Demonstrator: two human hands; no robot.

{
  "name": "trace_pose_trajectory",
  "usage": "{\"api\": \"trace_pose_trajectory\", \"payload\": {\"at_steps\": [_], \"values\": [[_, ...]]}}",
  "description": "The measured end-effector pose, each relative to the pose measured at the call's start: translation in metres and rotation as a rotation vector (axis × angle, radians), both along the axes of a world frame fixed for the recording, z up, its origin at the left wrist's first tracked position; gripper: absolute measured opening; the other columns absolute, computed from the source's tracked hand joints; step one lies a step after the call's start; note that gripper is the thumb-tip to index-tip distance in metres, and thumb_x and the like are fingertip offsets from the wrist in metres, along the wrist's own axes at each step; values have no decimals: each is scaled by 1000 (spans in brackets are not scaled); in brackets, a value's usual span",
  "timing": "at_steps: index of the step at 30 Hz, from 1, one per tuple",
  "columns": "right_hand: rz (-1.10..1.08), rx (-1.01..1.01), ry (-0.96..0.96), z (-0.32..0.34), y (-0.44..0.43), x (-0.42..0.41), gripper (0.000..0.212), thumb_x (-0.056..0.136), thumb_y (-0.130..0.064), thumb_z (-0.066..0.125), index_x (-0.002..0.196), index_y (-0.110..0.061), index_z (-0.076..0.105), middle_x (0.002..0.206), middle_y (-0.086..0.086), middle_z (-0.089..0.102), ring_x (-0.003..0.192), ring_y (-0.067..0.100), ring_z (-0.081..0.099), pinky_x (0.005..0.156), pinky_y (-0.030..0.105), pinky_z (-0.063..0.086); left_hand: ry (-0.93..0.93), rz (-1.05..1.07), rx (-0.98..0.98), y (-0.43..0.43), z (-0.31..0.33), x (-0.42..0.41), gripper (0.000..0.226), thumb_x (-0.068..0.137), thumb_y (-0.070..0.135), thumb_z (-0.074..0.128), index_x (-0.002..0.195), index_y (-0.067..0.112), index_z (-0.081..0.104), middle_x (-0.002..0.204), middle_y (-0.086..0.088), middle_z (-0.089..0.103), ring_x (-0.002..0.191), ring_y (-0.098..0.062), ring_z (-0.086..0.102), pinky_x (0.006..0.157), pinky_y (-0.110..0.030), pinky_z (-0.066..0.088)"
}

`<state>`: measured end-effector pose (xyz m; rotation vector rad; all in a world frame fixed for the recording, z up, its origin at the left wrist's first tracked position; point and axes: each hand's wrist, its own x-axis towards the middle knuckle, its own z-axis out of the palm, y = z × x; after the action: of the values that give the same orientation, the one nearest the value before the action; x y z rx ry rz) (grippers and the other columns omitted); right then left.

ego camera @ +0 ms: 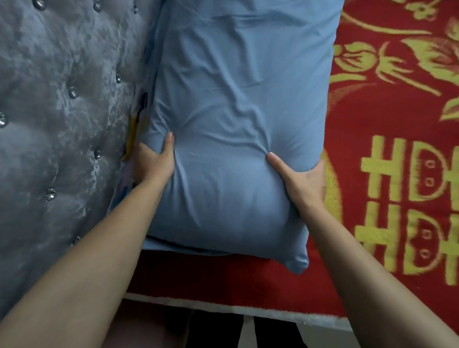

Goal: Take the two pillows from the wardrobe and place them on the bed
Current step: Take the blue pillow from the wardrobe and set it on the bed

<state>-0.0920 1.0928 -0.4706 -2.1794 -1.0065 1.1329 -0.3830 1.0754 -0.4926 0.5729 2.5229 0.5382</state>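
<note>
A large blue pillow [238, 107] lies lengthwise on the bed's red and yellow blanket [401, 157], its left side against the headboard. My left hand [154, 161] grips the pillow's left edge, thumb on top and fingers tucked under. My right hand [300, 181] holds its right edge the same way. Beneath the near end, the edge of a second blue layer [181, 247] shows; whether it is another pillow I cannot tell. A strip of patterned fabric [136, 125] peeks out between pillow and headboard.
A grey tufted velvet headboard [52, 109] with shiny buttons fills the left side. The bed's near edge [241, 309] runs across the bottom, with floor and my dark trouser legs [213, 337] below it.
</note>
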Motion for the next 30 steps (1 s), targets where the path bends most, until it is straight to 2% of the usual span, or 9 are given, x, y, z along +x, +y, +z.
{"api": "trace_pose_trajectory", "payload": {"at_steps": [3,6,8,10,14,16,19,25,30], "values": [[-19,128,-92,23,2,-19,107,39,-84,79,123,-25,49,125,-5,64,117,22,61,98,41,50,208,-55,149,14,26,1,60,95,54,45,108,-1,64,112,-26,66,103,-43,62,85,-44,48],[-75,280,-154,37,8,-37,106,43,-84,77,120,-17,47,121,3,66,114,27,62,94,42,50,428,3,492,22,53,-6,54,98,39,50,98,-13,65,101,-35,67,93,-45,63,81,-45,40],[-87,355,-175,38,5,-50,107,43,-89,72,119,-17,48,118,3,66,112,25,62,92,36,50,505,21,563,19,58,-21,55,98,38,49,94,-14,66,97,-36,67,89,-45,64,79,-44,40],[-6,293,-192,27,2,-60,112,44,-95,64,125,-19,46,122,1,63,116,23,59,93,33,46,449,-35,443,10,47,-40,53,100,38,46,105,-12,64,107,-35,64,100,-44,61,86,-43,40],[255,-137,-15,-7,3,-53,130,40,-98,61,145,-30,30,143,-4,50,131,22,50,101,37,40,93,-80,-68,-18,11,-64,66,98,54,39,142,5,41,143,-31,44,132,-45,41,112,-47,32],[240,-178,91,-15,3,-42,128,40,-98,64,147,-36,27,140,-12,51,129,17,52,102,32,40,95,-71,-81,-24,5,-57,72,97,59,35,151,11,29,150,-30,35,139,-43,33,116,-49,26],[202,-145,147,-22,0,-31,116,52,-100,53,145,-34,35,140,-11,54,128,18,54,110,39,40,307,-189,8,-29,12,-26,76,96,60,37,154,13,24,158,-28,20,145,-42,21,118,-53,17],[137,82,-56,-23,-9,-46,80,75,-91,34,134,-38,43,126,-3,65,115,25,61,93,39,46,510,-645,227,14,16,28,71,94,69,30,154,32,17,162,-23,7,149,-42,7,113,-67,6],[287,-80,-249,-38,-8,-36,77,92,-73,33,155,-29,24,142,11,48,131,31,46,107,47,36,502,-702,-1,10,-6,33,70,94,68,20,155,34,11,164,-19,4,150,-38,4,115,-68,8]]}}
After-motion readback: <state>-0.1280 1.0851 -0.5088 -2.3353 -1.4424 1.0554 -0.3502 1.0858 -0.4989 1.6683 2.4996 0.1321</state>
